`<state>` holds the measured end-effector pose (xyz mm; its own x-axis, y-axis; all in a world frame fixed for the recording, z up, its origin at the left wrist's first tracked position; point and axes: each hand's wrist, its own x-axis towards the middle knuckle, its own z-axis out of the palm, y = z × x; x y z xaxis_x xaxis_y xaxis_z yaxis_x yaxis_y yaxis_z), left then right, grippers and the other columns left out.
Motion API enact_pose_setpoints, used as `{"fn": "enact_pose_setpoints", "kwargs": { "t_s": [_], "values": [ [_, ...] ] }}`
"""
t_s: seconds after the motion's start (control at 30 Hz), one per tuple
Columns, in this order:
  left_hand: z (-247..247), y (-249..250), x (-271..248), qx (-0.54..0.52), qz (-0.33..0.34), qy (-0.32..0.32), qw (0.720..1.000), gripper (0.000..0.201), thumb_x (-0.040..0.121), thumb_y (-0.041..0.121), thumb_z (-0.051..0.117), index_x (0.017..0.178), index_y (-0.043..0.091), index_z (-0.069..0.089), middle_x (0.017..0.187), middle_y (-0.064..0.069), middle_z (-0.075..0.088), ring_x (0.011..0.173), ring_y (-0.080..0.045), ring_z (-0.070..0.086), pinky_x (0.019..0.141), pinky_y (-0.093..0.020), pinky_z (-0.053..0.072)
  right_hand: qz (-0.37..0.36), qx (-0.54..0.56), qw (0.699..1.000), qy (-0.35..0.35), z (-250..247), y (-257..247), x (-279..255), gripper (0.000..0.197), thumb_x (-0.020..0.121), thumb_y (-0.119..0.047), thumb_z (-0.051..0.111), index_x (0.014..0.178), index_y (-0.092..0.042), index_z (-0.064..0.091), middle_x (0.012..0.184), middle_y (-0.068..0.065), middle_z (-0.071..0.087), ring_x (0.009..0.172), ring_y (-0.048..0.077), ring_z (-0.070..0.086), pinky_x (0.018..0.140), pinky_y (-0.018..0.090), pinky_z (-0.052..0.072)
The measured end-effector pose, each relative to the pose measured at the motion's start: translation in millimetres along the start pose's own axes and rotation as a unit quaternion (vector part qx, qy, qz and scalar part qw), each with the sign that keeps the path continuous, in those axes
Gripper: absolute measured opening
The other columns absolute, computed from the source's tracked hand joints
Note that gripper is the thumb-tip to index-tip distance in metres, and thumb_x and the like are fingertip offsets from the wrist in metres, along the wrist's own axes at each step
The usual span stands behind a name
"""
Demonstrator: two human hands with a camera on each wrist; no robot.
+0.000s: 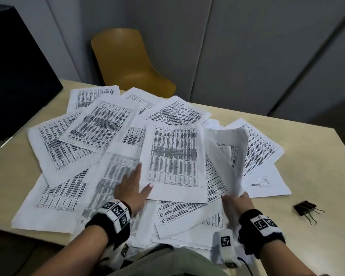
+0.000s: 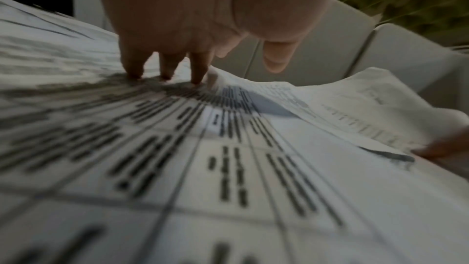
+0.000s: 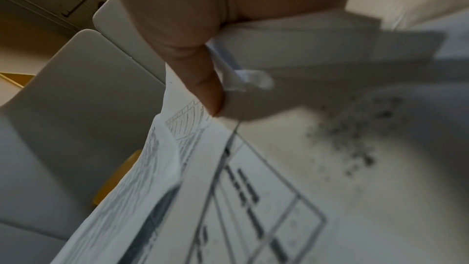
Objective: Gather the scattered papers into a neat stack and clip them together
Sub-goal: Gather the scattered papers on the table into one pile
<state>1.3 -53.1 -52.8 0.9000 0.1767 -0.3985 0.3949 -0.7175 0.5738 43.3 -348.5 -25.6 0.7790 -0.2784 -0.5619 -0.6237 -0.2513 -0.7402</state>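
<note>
On the pale wooden table (image 1: 307,156), white printed sheets of paper with black tables (image 1: 100,124) lie fanned out and overlapping at all angles, no neat stack yet. Left hand (image 1: 132,186) lies flat on the pile near the front middle, fingers straight and slightly spread, fingertips (image 2: 164,73) pressing down on a sheet in the wrist view, thumb up off the paper beside the top centre sheet (image 1: 173,156). Right hand (image 1: 237,204) pinches a curled-up white sheet (image 1: 227,152) by its near edge, thumb (image 3: 203,87) clamped on the paper, other fingers hidden behind it; the sheet lifts off the pile and bends over. Black metal binder clip with wire handles (image 1: 305,209) sits on the bare table to the right, apart from the papers, untouched. Mustard yellow plastic chair (image 1: 126,60) behind the table, dark monitor (image 1: 18,72) at far left. Judged progress: early, gathering only just begun, one sheet in hand; nearly all sheets still need collecting, squaring up, then clipping.
</note>
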Motion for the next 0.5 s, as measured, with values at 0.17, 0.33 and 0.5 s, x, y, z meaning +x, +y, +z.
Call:
{"fn": "enact_pose_setpoints", "kwargs": {
  "t_s": [0.17, 0.33, 0.5],
  "values": [
    [-4.1, 12.0, -2.0, -0.15, 0.012, 0.099, 0.984, 0.077, 0.089, 0.035, 0.054, 0.144, 0.045, 0.002, 0.156, 0.0, 0.018, 0.144, -0.022, 0.016, 0.117, -0.048, 0.019, 0.012, 0.022, 1.0, 0.011, -0.9, 8.2, 7.3, 0.019, 0.083, 0.005, 0.054, 0.099, 0.002, 0.047, 0.059, 0.011, 0.053, 0.048, 0.021, 0.049, 0.026, 0.011, 0.033],
    [-25.0, -6.6, 1.0, 0.051, -0.163, 0.046, 0.984, 0.08, 0.088, 0.061, 0.034, 0.145, 0.033, -0.014, 0.158, -0.004, -0.014, 0.143, -0.034, -0.017, 0.115, -0.058, -0.004, 0.041, 0.169, 0.985, -0.014, 2.1, 8.4, 8.6, 0.04, 0.068, -0.016, 0.071, 0.097, 0.001, 0.051, 0.027, -0.007, 0.047, 0.029, 0.011, 0.046, 0.051, 0.018, 0.037],
    [-14.9, 4.9, 1.7, 0.044, -0.077, 0.024, 0.996, 0.074, 0.089, 0.056, 0.038, 0.148, 0.033, -0.001, 0.159, 0.001, 0.002, 0.146, -0.031, 0.001, 0.116, -0.053, 0.007, 0.015, 0.152, 0.988, -0.005, 11.7, 15.0, 13.3, 0.043, 0.071, -0.01, 0.077, 0.106, 0.005, 0.056, 0.073, 0.015, 0.063, 0.062, 0.023, 0.058, 0.055, 0.024, 0.047]
  ]
}}
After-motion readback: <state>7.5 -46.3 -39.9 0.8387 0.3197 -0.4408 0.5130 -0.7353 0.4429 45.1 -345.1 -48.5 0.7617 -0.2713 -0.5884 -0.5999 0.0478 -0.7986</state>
